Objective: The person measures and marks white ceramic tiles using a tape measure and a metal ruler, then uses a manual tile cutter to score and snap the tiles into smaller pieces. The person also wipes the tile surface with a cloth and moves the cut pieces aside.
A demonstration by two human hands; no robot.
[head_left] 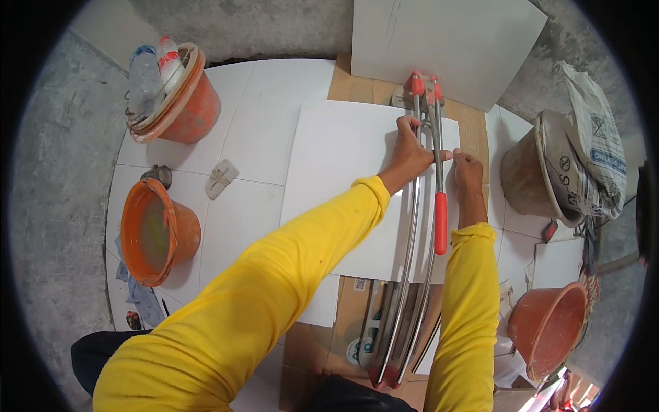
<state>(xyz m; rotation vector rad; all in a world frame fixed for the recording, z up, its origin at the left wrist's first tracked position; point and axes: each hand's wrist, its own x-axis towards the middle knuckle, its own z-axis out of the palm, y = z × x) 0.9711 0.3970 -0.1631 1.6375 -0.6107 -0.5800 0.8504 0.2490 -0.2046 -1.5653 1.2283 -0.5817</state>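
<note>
A tile cutter (440, 220) with two long metal rails, a red-gripped lever and red end fittings lies lengthwise before me. A large white tile (336, 178) rests in it, under the rails. My left hand (410, 156) lies on the tile at the rails, its fingers spread; one finger reaches under the lever toward the tile's right edge. My right hand (470, 172) is at that edge, fingers curled and pinched close to the left fingertip. Whatever sits in that pinch is too small to make out.
An orange bucket (184, 230) of cloudy water and a bucket with bottles (199, 110) stand left, near a small grey plate (221, 178). At right are a bucket with a sack (525, 175) and a reddish basin (535, 312). Another tile (439, 48) leans behind; cardboard (309, 350) lies underneath.
</note>
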